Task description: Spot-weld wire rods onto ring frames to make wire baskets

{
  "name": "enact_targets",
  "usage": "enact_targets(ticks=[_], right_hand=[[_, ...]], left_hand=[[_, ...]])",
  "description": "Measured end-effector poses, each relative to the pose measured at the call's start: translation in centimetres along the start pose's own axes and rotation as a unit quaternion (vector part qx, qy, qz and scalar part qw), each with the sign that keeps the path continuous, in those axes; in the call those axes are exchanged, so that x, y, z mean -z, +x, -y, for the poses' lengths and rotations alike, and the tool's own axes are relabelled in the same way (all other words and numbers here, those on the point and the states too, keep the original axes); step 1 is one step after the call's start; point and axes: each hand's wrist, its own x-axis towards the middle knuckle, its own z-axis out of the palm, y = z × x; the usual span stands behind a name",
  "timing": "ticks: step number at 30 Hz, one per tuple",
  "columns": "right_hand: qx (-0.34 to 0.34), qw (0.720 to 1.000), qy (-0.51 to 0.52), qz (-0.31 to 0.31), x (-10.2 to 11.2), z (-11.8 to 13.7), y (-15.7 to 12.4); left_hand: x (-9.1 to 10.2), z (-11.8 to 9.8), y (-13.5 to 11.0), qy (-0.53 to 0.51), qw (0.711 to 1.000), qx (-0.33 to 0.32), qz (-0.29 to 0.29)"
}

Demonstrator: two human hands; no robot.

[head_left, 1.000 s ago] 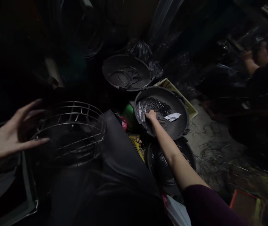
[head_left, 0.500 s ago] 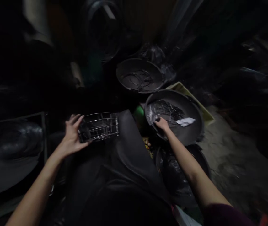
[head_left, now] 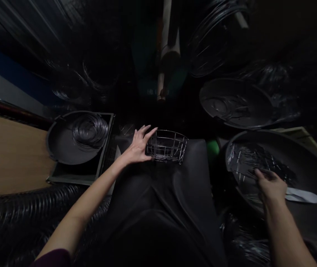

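A small curved wire basket (head_left: 169, 148) rests on the dark apron (head_left: 197, 178) over my lap. My left hand (head_left: 137, 146) grips its left end, thumb below and fingers spread along the top. My right hand (head_left: 272, 187) is over a round dark basin (head_left: 311, 226) at the right, its fingers pinched. Thin dark wire shows at those fingertips; how many pieces there are cannot be made out. A heap of short wire pieces (head_left: 270, 159) lies in the basin, and a white paper strip (head_left: 304, 195) lies beside my right hand.
At the left, a basin (head_left: 61, 144) with a wire coil (head_left: 90, 129) sits on a crate. Another basin (head_left: 236, 85) with wire stands behind the right one. A machine rod (head_left: 161, 83) points down ahead. Wire coils (head_left: 30, 211) lie at lower left.
My view has turned left, so everything sits further right in it. My right hand is still at the wire heap, with thin wire now visible at its fingertips. The left hand keeps hold of the basket.
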Motion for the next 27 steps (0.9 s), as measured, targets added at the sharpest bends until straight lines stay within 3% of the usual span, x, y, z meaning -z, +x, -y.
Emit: enact_targets(ticks=[2,4,6,9,12,14,16,19,22,27], right_hand=[[-0.013,0.998,0.052,-0.027,-0.5,2.7,-2.0],[0.015,0.992,0.125,-0.004,-1.8,6.0,-5.0],[0.063,0.98,0.171,0.081,-3.7,9.1,-8.1],[0.066,0.95,0.229,0.201,-5.7,12.6,-10.9],[0.07,0.915,0.264,0.297,-5.4,16.3,-10.9],[0.116,0.884,0.232,0.389,-4.7,19.5,-10.0],[0.185,0.865,0.184,0.428,-4.5,22.7,-9.1],[0.34,0.875,0.102,0.33,-5.5,26.0,-8.4],[0.49,0.838,0.007,0.238,-6.9,26.8,-8.3],[0.589,0.781,-0.031,0.207,-8.8,26.6,-7.2]], left_hand=[[0.1,-0.3,0.4,0.002,1.0,-0.011,0.014],[0.2,-0.4,0.7,-0.003,1.0,-0.019,0.018],[0.4,-0.5,0.9,-0.013,1.0,-0.022,0.007],[1.1,-0.4,1.2,-0.023,0.999,-0.028,-0.005],[1.9,-0.5,1.7,-0.018,0.999,-0.041,-0.011],[2.4,-0.7,2.2,-0.008,0.999,-0.048,-0.015],[2.7,-1.0,2.7,0.0,0.998,-0.057,-0.02],[3.3,-1.0,3.3,0.002,0.997,-0.064,-0.039],[4.0,-0.4,3.4,-0.007,0.997,-0.046,-0.068],[4.7,0.7,3.3,-0.036,0.994,-0.004,-0.102]])
